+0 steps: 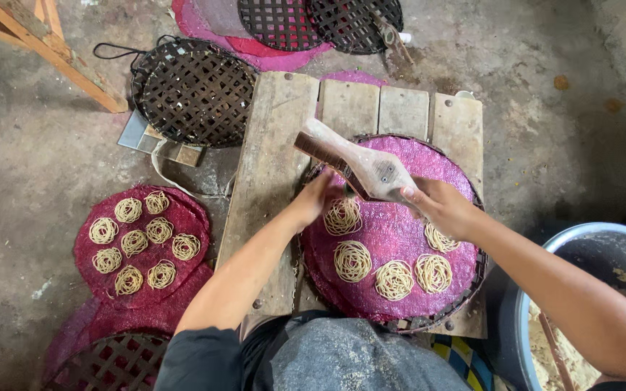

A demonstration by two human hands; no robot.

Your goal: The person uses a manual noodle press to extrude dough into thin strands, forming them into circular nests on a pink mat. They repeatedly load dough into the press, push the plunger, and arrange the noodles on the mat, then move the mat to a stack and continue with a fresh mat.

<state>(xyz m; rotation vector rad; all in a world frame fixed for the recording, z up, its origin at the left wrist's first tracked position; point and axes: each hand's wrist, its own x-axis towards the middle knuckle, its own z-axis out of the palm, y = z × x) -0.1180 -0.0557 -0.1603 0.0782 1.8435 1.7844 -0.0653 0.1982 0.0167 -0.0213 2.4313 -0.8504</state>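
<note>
Head view, looking down over the person's lap. Nearest, at lower right, stands a grey basin (545,250) holding pale dough with a stick in it. Just beyond the knees, a low wooden plank table (269,181) carries a round woven tray lined with a magenta mat (393,232).

Progress: five string-noodle nests (353,261) lie on this mat, four complete along the near and right side, and a fifth (343,216) directly under the press at upper left. The far and centre portions of the mat are bare, so this tray appears roughly half filled. To the left, on the floor, a second magenta mat (81,253) already bears nine nests (134,242) and looks finished. Farther off, empty dark lattice trays (193,90) and more magenta mats wait at the top of the view.

Hand pose: the right hand (443,206) reaches in from the right, fingers wrapped closed around the near end of a wooden noodle press (360,163), which is tilted up and away to the left above the fifth nest. The left hand (313,199) extends forward from the lower left, wrist straight, fingers curled against the underside of the press near its outlet; whether they grip it or merely steady it cannot be told, since the press hides the fingertips.
</note>
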